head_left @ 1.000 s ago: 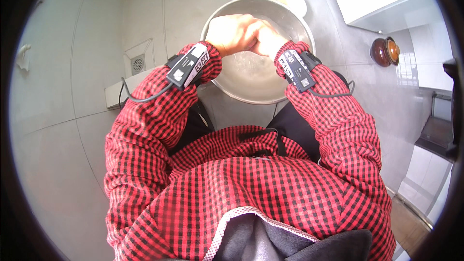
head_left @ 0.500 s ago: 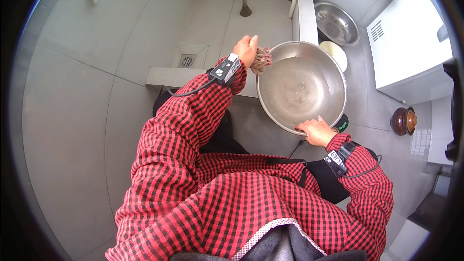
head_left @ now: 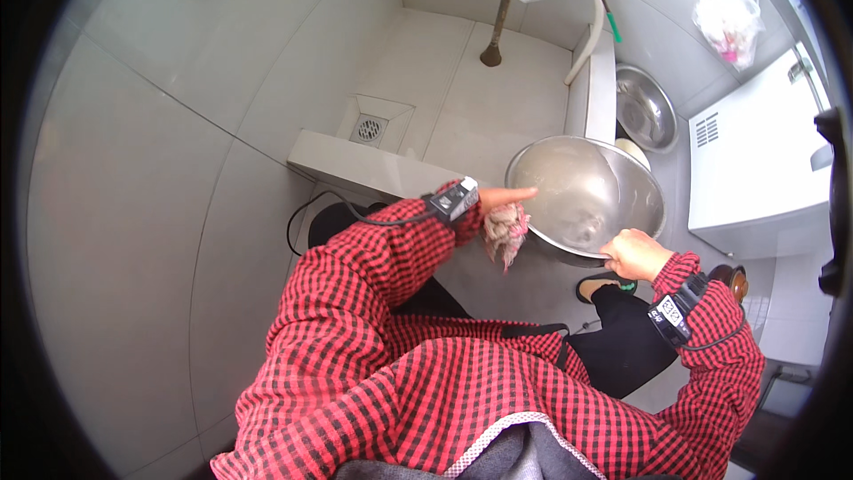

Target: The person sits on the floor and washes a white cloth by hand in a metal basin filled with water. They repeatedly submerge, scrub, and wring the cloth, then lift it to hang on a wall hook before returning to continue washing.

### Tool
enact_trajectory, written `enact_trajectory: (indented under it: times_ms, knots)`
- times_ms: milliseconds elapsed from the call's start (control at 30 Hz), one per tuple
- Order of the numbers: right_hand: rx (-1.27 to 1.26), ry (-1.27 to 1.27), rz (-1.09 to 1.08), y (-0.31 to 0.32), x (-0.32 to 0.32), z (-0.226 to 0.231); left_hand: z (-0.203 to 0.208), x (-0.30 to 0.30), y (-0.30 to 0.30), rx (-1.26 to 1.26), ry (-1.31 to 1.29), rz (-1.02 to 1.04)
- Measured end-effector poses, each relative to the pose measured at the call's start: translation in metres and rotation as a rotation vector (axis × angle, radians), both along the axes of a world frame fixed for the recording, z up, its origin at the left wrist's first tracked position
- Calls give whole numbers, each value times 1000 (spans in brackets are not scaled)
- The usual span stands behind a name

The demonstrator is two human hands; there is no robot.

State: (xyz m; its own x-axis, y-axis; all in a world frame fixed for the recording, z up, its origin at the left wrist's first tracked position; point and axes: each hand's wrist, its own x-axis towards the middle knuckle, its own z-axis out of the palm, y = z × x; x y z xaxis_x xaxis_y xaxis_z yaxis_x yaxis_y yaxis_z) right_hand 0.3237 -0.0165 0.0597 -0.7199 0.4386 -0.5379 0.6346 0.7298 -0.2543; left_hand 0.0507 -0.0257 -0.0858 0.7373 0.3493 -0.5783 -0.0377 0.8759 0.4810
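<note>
Both hands have shifted their hold since the picture half a second ago: the right hand (head_left: pixel 638 255), which rests with loose fingers on the near edge there, is now closed round the near-right rim of the steel basin (head_left: pixel 633 185), while the left hand (head_left: pixel 503 199) has come back from the far side and lower, beside the basin's left edge. Its bunched pink-and-grey cloth (head_left: pixel 506 233) is clamped in the curled part of the hand and hangs below it, outside the basin, with one finger stretched out over the left rim. Whether that finger presses on the metal is hard to tell at this angle.

Against that earlier picture, the basin also sits differently, tipped so that its near outer wall shows under the rim and its mouth leans away, toward the low tiled ledge (head_left: pixel 382 163) and the floor drain (head_left: pixel 368 130) beyond it. As I judge it, this marks a turn in the work: the cloth is only being carried now, out of the way, and the basin is what is being handled, with the right hand bearing most of the control.
</note>
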Motion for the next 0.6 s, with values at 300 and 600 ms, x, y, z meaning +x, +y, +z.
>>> enact_trajectory:
  times_ms: [300, 600]
  knots:
    - [-18, -100, 30, 47, -29, 37, 9, 15, 13, -12, 318, 379]
    - [22, 3, 61, 118, -99, 39, -35, -48, 78, -79, -150, 405]
